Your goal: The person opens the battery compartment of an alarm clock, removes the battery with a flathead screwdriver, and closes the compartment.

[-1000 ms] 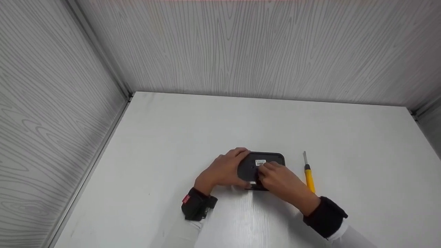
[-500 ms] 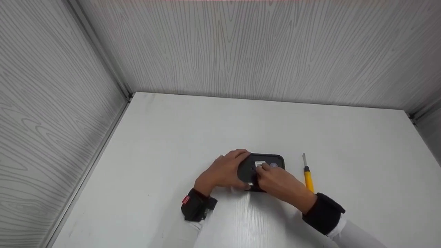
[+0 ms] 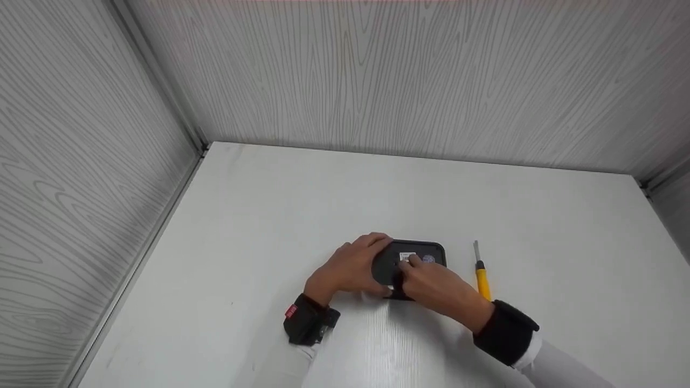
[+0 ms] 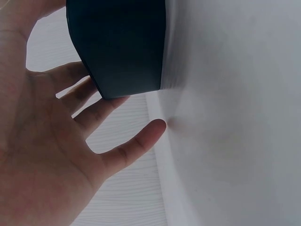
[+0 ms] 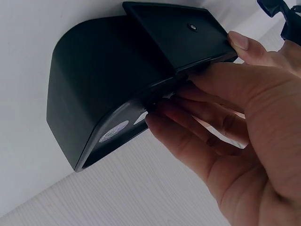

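A black box-shaped device (image 3: 384,265) with rounded corners stands on the table, its recessed face with a white label and a round sticker turned up. A flat panel (image 5: 183,35) with a small screw lies along its near side. My left hand (image 3: 350,267) grips the device's left end, thumb on the near side and fingers on the far side; the left wrist view shows the little finger held apart from it. My right hand (image 3: 434,283) is curled over the middle of the recessed face. Its fingertips meet inside the recess; I cannot tell what they pinch.
A screwdriver (image 3: 482,277) with a yellow handle lies on the white table (image 3: 280,205) to the right of the device, close to my right wrist. Wood-grained panels (image 3: 345,75) rise behind the table and at both sides.
My right hand has shifted slightly left and towards me over the recessed face, uncovering the round sticker. The left hand keeps its grip; the screwdriver lies as before.
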Tool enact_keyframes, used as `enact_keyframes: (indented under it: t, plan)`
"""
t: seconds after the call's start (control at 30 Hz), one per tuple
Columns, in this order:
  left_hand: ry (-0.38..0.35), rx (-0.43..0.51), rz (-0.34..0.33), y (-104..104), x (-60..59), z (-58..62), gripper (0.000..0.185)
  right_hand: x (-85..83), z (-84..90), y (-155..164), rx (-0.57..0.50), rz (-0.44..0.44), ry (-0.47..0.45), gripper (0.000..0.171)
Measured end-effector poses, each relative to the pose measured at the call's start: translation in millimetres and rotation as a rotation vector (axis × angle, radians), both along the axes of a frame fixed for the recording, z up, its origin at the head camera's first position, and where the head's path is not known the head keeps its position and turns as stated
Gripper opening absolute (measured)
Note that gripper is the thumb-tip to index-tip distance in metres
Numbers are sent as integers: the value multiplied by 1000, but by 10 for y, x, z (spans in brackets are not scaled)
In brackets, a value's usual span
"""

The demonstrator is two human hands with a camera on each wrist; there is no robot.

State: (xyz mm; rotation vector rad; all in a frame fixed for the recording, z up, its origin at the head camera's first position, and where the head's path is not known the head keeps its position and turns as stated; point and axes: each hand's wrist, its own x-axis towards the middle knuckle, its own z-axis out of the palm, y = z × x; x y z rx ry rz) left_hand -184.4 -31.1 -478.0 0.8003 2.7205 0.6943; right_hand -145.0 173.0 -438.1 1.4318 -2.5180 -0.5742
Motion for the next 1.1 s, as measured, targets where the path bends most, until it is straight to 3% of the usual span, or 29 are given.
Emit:
enact_keyframes:
  t: [0.3,0.57,0.9,1.1]
  plan:
    - [-12,8,13,1,7,15,99,-2,-52,32,-19,43,55,15]
    - [5,-2,9,10,-3,9,100,12,-71,81,-20,18,51,14]
    - [9,-16,16,17,6,12,100,20,-124,112,-145,9,32,12]
    - [11,-15,17,13,12,8,100,10,-157,109,-226,-39,0,11]
